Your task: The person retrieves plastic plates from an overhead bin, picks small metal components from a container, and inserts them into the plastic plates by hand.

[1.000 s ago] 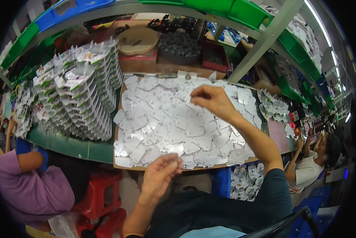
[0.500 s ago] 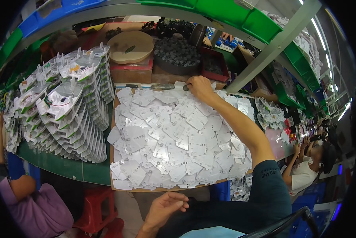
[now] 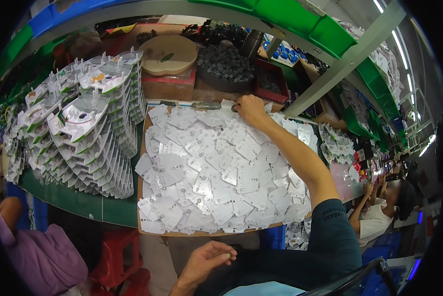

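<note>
A brown board [image 3: 140, 163] on the bench is covered with several flat white plastic cards [image 3: 216, 167]. My right hand [image 3: 249, 108] reaches to the far edge of the board, fingers curled down on the cards there; whether it grips one is hidden. My left hand [image 3: 209, 259] hangs below the board's near edge over my lap, fingers loosely apart, holding nothing.
Tall stacks of white moulded trays [image 3: 88, 133] stand left of the board. Behind it sit a red box with a tan lid [image 3: 169, 74] and a round tray of dark parts [image 3: 226, 66]. People sit at the left [image 3: 29, 246] and right [image 3: 379, 212].
My right hand moved from the middle of the cards to the board's far edge. My left hand dropped from the near edge down to my lap.
</note>
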The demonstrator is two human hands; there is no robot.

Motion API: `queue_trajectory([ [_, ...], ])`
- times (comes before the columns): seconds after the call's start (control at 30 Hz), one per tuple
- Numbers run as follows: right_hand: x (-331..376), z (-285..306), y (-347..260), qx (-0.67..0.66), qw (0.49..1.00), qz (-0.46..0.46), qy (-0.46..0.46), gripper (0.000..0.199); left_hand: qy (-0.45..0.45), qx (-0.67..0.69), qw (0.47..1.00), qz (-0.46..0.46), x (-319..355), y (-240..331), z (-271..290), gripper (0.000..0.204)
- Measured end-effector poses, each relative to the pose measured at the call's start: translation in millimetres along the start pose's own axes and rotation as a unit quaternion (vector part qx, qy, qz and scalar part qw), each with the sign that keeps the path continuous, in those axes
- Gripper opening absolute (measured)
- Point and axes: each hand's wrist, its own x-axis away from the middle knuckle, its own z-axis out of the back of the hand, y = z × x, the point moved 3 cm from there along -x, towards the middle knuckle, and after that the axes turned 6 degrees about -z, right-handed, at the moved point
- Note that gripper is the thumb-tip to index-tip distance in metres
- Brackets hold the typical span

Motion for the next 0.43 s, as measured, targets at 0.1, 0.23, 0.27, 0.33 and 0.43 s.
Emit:
queue_trajectory([
  [0.1, -1.0, 3.7, -7.0, 0.01, 1.0, 0.001, -0.008, 0.021, 0.02, 0.006, 1.0, -0.004, 4.9, -4.3, 0.1, 0.02],
  [0.23, 0.7, 42.0, 7.1, -0.06, 0.997, -0.037, 0.043, 0.021, 0.009, 0.0, 0.999, -0.034, 7.1, -5.5, -8.5, 0.018],
  [0.27, 6.3, 52.2, 2.9, -0.094, 0.994, -0.047, 0.026, 0.022, 0.003, 0.0, 0.999, -0.035, 8.1, -8.2, -6.2, 0.018],
  [0.33, 19.7, 75.4, -3.6, -0.165, 0.985, -0.054, -0.004, 0.028, 0.007, 0.006, 0.999, -0.039, 9.7, -9.5, -6.5, 0.018],
  [0.43, 61.9, 95.3, -40.2, -0.302, 0.95, 0.007, -0.081, 0.027, 0.018, 0.021, 0.998, -0.051, 15.9, -16.8, -0.4, 0.02],
])
